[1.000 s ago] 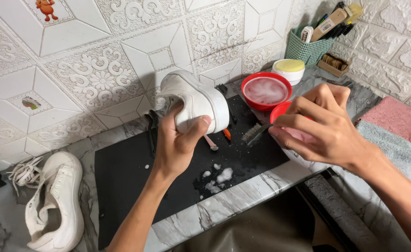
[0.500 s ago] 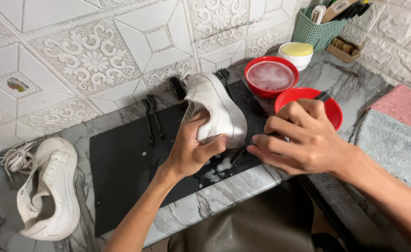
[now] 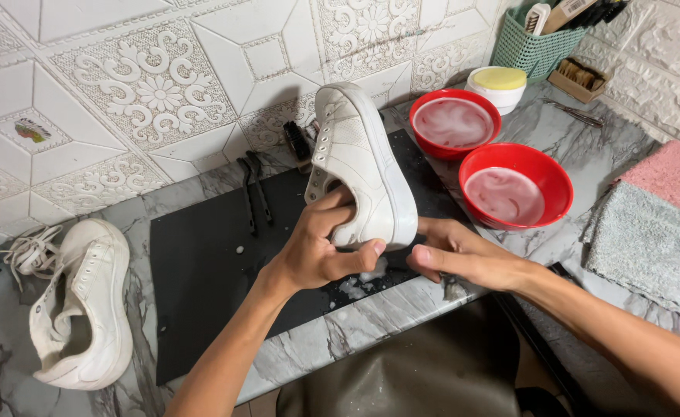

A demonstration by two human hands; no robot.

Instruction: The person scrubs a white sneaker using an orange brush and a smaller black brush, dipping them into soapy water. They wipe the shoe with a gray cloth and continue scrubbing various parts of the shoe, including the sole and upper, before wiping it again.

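Small sticker (image 3: pixel 37 129) on the wall tile above the table's far left edge: irregular shape, red, green and dark tones. Round white tub with yellow lid (image 3: pixel 497 85) near the table's far right corner, beside a green mesh basket (image 3: pixel 527 48) holding a tan box-like pack (image 3: pixel 565 11). No screens.

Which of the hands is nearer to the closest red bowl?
Right. The right hand lies just below the near red bowl, almost at its rim; the left hand grips the white shoe, farther left.
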